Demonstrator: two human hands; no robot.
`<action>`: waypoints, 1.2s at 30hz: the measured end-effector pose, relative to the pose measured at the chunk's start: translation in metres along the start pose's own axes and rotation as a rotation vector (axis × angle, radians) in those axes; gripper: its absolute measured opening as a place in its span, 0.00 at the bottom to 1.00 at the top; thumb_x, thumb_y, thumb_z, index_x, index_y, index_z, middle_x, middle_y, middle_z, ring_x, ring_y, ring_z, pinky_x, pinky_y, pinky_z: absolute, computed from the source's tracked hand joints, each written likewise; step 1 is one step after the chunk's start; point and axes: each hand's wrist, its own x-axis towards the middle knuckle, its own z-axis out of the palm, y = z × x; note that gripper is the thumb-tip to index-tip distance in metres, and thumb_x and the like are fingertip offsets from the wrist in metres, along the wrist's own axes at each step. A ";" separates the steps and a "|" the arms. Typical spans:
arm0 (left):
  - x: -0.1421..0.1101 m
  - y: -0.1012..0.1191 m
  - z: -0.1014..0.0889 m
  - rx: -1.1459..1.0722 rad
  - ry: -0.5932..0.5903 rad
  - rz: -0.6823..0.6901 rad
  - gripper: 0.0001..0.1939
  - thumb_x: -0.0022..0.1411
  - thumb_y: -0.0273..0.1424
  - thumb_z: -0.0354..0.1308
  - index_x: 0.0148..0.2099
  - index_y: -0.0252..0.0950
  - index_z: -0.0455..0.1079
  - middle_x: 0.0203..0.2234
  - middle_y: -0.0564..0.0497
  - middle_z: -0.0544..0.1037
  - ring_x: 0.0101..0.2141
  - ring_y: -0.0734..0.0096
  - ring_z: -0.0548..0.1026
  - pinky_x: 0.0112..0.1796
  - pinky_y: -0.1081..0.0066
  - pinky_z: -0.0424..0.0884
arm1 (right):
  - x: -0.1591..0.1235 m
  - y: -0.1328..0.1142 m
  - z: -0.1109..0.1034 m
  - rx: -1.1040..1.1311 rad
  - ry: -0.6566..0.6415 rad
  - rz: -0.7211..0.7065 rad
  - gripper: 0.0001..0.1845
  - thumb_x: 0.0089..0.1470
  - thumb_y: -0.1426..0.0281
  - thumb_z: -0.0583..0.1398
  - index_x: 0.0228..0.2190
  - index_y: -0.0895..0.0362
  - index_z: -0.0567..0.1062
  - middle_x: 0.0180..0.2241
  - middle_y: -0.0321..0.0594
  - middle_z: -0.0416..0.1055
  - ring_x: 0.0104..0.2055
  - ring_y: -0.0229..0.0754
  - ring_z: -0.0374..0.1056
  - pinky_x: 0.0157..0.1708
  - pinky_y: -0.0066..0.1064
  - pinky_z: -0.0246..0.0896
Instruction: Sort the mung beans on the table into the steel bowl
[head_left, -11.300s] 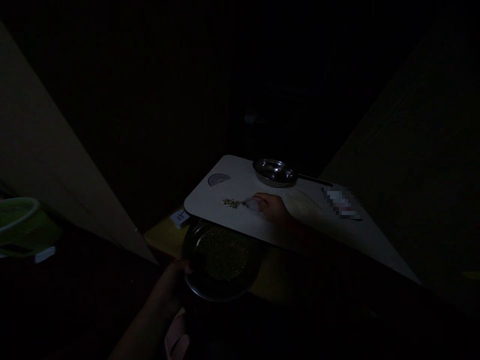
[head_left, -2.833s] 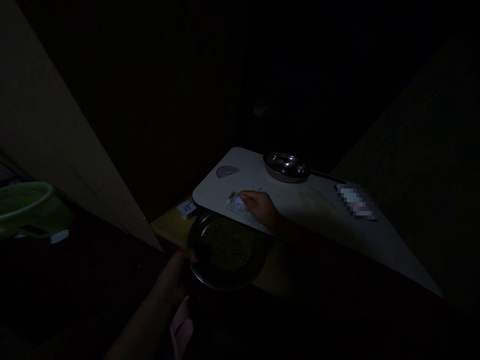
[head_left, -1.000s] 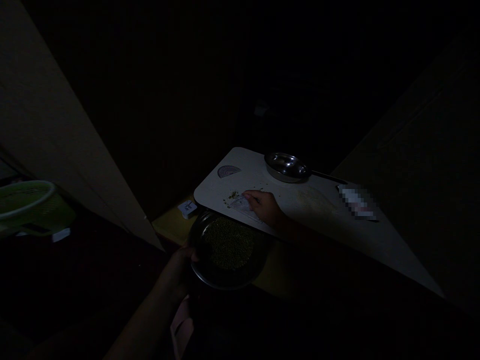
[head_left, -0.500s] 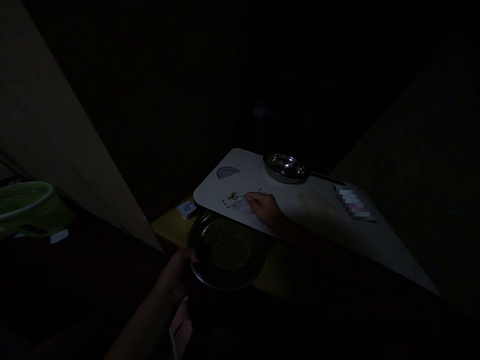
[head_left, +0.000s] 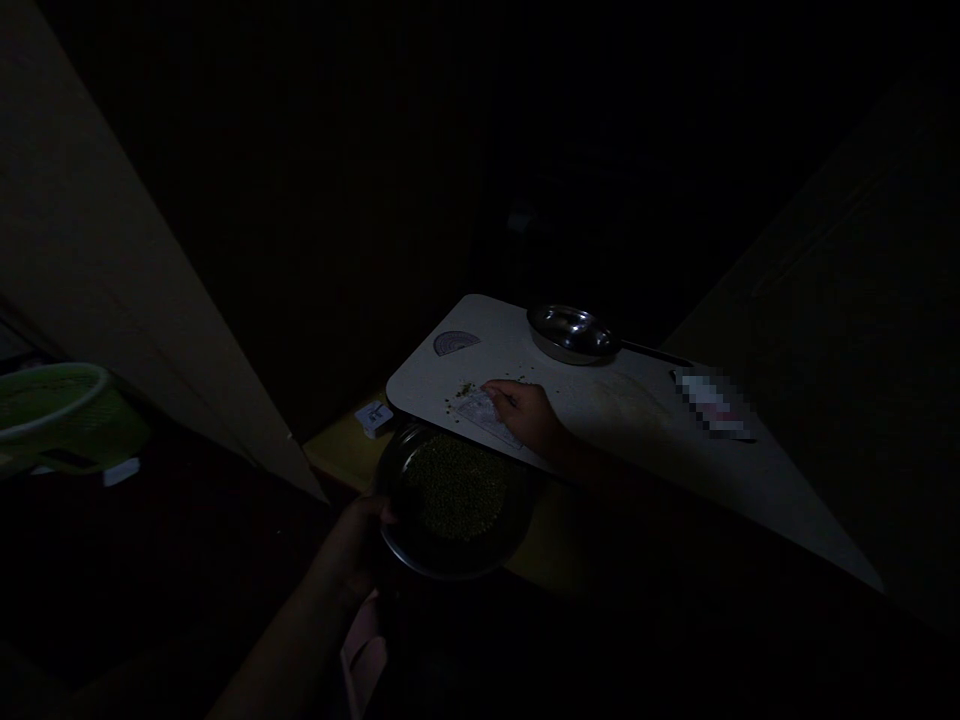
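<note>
My left hand (head_left: 360, 535) is closed on the near left rim of a metal bowl (head_left: 450, 570). Many small green beans (head_left: 454, 490) lie in the bowl, which sits just under the edge of a white tabletop (head_left: 420, 385). Above that edge, the bent fingers of my right hand (head_left: 529, 412) grip a clear plastic set square (head_left: 487, 418), laid against the tabletop. Its outline is faint in the dim light. A few loose beans (head_left: 463, 390) are scattered beyond the set square. Farther back lies a clear protractor (head_left: 455, 343).
A second shiny metal bowl (head_left: 571, 335) stands at the table's far side. To the right lies a blurred-out flat object (head_left: 715, 403). A small white box (head_left: 373, 418) rests on a yellowish surface (head_left: 341, 450) below. A green basket (head_left: 67, 415) is at far left.
Almost nothing differs. My right hand and the set square have shifted very slightly left and away from me; the bowl in my left hand stays in place.
</note>
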 end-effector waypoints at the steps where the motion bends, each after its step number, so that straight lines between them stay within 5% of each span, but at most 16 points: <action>1: 0.000 0.000 0.000 0.015 0.014 0.007 0.11 0.34 0.14 0.52 0.22 0.32 0.68 0.11 0.52 0.68 0.14 0.73 0.67 0.17 0.74 0.64 | 0.000 0.001 -0.001 0.001 0.005 0.001 0.15 0.55 0.70 0.54 0.34 0.58 0.81 0.24 0.39 0.77 0.29 0.41 0.71 0.33 0.30 0.65; 24: -0.003 0.000 0.004 0.087 0.044 0.031 0.12 0.33 0.16 0.51 0.23 0.34 0.66 0.13 0.52 0.68 0.16 0.70 0.68 0.20 0.72 0.65 | -0.002 -0.003 0.014 -0.071 0.009 0.003 0.15 0.58 0.70 0.55 0.39 0.53 0.81 0.29 0.38 0.79 0.32 0.41 0.73 0.37 0.32 0.66; 30: -0.004 0.002 0.007 0.098 0.068 0.039 0.14 0.32 0.15 0.52 0.25 0.33 0.68 0.14 0.53 0.70 0.16 0.72 0.68 0.19 0.72 0.66 | -0.003 -0.011 0.017 0.001 -0.126 -0.028 0.14 0.58 0.70 0.55 0.39 0.56 0.81 0.31 0.39 0.80 0.33 0.40 0.74 0.35 0.30 0.65; 36: -0.006 0.002 0.008 0.097 0.083 0.028 0.12 0.32 0.15 0.51 0.22 0.34 0.66 0.12 0.54 0.67 0.14 0.75 0.65 0.18 0.74 0.64 | -0.002 0.001 0.014 0.015 0.033 -0.001 0.14 0.56 0.72 0.56 0.37 0.55 0.81 0.37 0.41 0.81 0.39 0.44 0.75 0.42 0.34 0.67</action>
